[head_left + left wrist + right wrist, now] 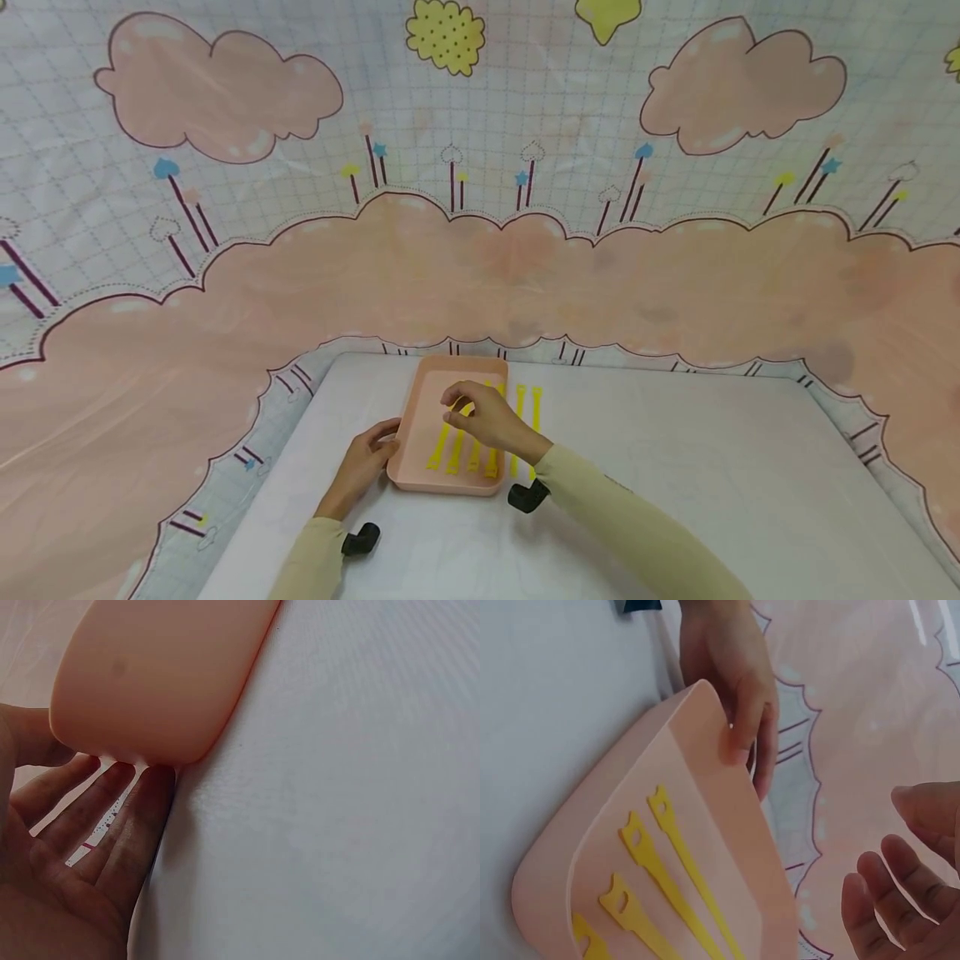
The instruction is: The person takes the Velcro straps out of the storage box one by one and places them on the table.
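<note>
A shallow pink tray (446,483) stands on the white table, its left side held by my left hand (360,462). In the right wrist view, the left thumb lies over the tray's rim; in the left wrist view the fingertips (157,776) touch its outer wall. Inside the tray are several flat yellow straps (649,855), each with a wider, notched and slotted end, like cable ties. Over the tray hovers my right hand (483,417), fingers loosely curved and thumb apart, nothing between them. It hides part of the straps.
Two more yellow straps (537,408) lie on the table (675,467) just right of the tray, partly behind the right wrist. Black wrist camera mounts (362,540) sit at both wrists. A patterned pink and white cloth (480,275) hangs behind and around the table.
</note>
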Tool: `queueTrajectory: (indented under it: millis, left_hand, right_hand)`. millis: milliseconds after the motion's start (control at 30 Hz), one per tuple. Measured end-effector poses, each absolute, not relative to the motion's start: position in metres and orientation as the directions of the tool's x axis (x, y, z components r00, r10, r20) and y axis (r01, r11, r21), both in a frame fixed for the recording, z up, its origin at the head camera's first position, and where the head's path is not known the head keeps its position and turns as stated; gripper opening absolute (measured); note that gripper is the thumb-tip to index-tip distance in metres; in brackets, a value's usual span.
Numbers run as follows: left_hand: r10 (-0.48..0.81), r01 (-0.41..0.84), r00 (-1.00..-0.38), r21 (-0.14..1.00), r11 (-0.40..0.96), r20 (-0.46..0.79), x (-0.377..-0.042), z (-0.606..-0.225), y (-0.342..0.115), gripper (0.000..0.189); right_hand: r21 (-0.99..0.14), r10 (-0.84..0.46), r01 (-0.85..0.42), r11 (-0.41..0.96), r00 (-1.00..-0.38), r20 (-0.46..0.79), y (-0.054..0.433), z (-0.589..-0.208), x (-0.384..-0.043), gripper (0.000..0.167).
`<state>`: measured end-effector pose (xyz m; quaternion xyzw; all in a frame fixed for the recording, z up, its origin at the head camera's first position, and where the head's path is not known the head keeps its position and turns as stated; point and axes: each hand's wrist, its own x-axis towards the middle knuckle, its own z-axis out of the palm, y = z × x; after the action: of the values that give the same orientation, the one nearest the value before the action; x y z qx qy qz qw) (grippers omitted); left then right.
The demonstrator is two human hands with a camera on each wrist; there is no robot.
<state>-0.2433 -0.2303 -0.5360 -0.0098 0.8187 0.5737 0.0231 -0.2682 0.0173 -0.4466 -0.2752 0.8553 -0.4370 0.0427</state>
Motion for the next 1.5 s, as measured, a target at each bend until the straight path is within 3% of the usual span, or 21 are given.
queueTrajectory:
  millis: [400, 667, 1200, 1500]
  left_hand:
    - [0.006, -0.031, -0.999, 0.947, 0.320, -0.034, -0.243, -0.533, -0.230, 0.042]
    - [-0.001, -0.041, -0.999, 0.944, 0.326, -0.043, -0.241, -0.530, -0.228, 0.043]
    - [-0.011, -0.063, -0.998, 0.941, 0.333, -0.063, -0.241, -0.530, -0.227, 0.042]
    - [-0.004, -0.054, -0.998, 0.938, 0.341, -0.056, -0.238, -0.524, -0.226, 0.043]
  right_hand:
    - [-0.639, -0.571, -0.576, 0.510, -0.782, 0.250, 0.011, -0.443, -0.275, 0.021]
    - [-0.485, -0.630, -0.655, 0.579, -0.737, 0.244, 0.009, -0.441, -0.278, 0.024]
    - [-0.277, -0.738, -0.735, 0.620, -0.665, 0.112, 0.001, -0.451, -0.294, 0.027]
    - [-0.093, -0.778, -0.778, 0.622, -0.627, 0.039, -0.006, -0.449, -0.302, 0.028]
